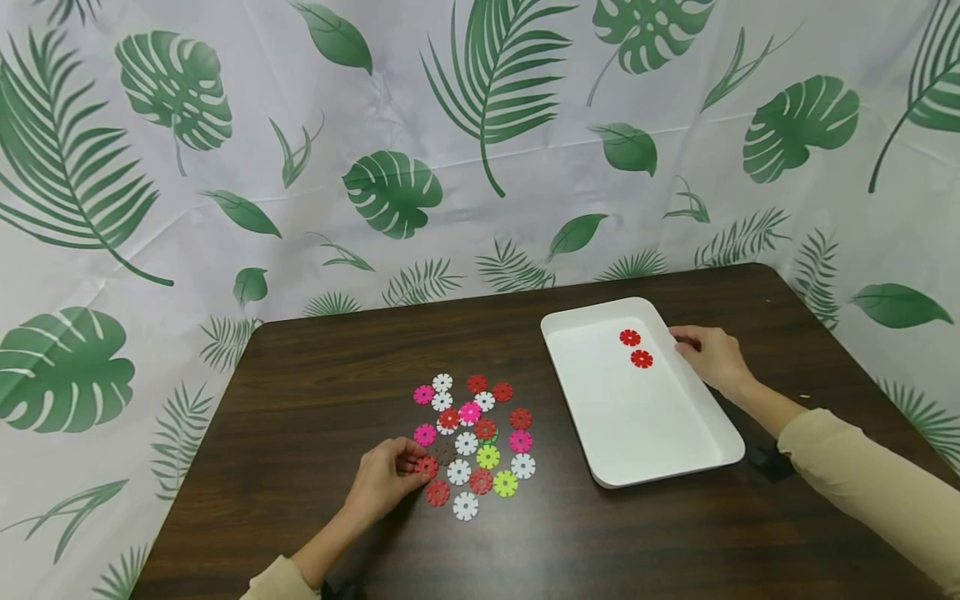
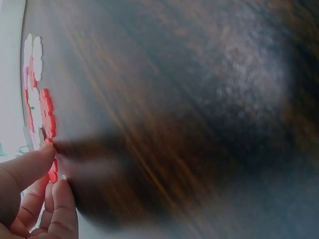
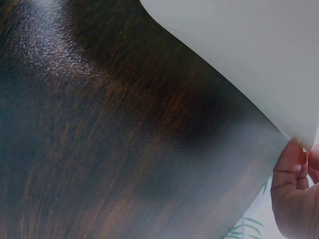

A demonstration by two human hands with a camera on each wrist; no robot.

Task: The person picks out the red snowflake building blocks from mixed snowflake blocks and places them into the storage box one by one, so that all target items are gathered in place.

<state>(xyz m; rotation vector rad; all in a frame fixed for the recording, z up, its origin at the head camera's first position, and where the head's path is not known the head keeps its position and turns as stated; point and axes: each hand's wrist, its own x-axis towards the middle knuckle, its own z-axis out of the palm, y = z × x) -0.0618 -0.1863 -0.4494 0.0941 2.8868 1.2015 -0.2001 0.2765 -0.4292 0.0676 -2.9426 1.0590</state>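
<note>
My left hand (image 1: 382,479) pinches a red notched disc (image 1: 427,466) between thumb and fingertips, at the left edge of a loose spread of flat plastic discs. In the left wrist view, this red disc shows edge-on between the thumb and fingers (image 2: 62,199). White, pink, red and yellow-green discs lie about it, such as a white disc (image 1: 466,506) and a yellow-green disc (image 1: 506,483). At the right, my right hand (image 1: 712,358) holds the long side of a white tray (image 1: 622,417) by its rim. Inside the tray lie two red discs (image 1: 641,359).
Everything stands on a dark wood-grain table (image 1: 337,358) with rounded far corners. Behind it hangs a white cloth (image 1: 525,225) printed with green leaves. Some discs overlap near the spread's middle, with a green disc (image 1: 491,436) partly covered.
</note>
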